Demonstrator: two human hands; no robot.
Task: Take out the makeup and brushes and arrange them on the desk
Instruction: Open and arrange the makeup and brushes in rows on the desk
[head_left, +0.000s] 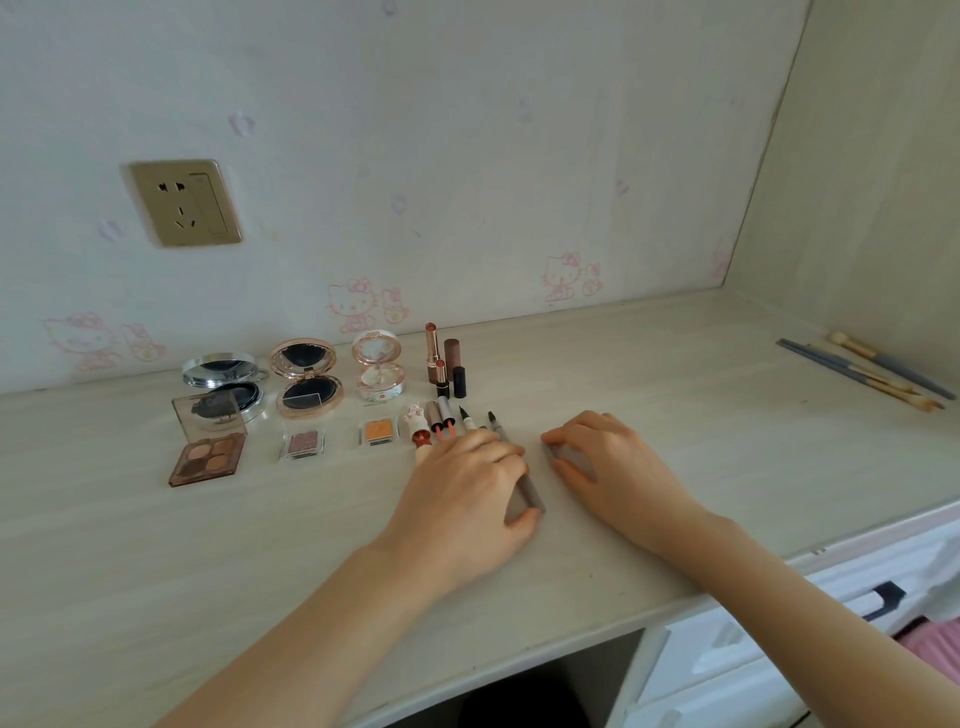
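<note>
Pale wood-grain worktop (649, 395) with makeup laid out in rows and two bare hands at the pens.

From the head camera: three open compacts (306, 376) stand near the wall, eyeshadow pans (208, 457) in front, lipsticks (444, 358) to their right. The left hand (467, 483) lies over the pens, its fingers pressed together around a grey pen (524, 483). The right hand (608, 462) rests just beside, fingers curled on a small grey cap (569, 454). Brushes (867, 371) lie well apart at the far right.
</note>
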